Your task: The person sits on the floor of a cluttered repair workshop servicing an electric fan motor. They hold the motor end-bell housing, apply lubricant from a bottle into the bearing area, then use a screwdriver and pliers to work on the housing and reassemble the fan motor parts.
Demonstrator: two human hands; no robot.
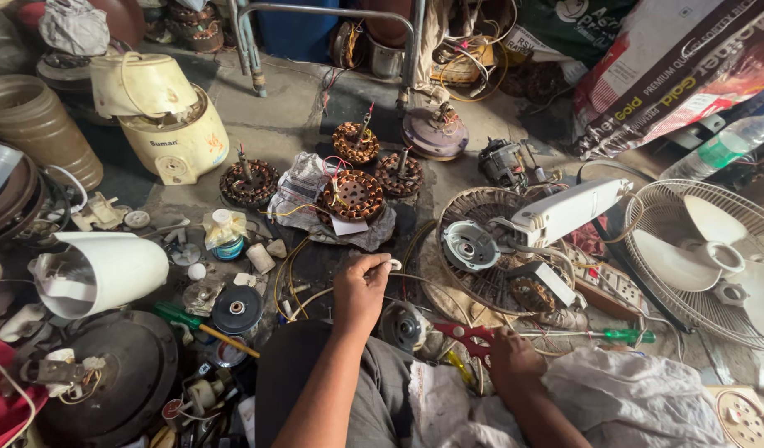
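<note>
Your right hand [515,358] is resting closed over red-handled cutters [469,336] by your knee. Your left hand [361,289] is pinching a small white ring [394,265], pale and thin, above the floor [290,124], just below the copper-wound stator [353,195].

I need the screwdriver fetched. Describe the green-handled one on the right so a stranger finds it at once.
Start at the big white fan cage on the right. Just below its lower left edge, a screwdriver lies flat on the floor, right of the right hand. Its clear green handle sets it apart from the red-handled pliers beside that hand.
</note>
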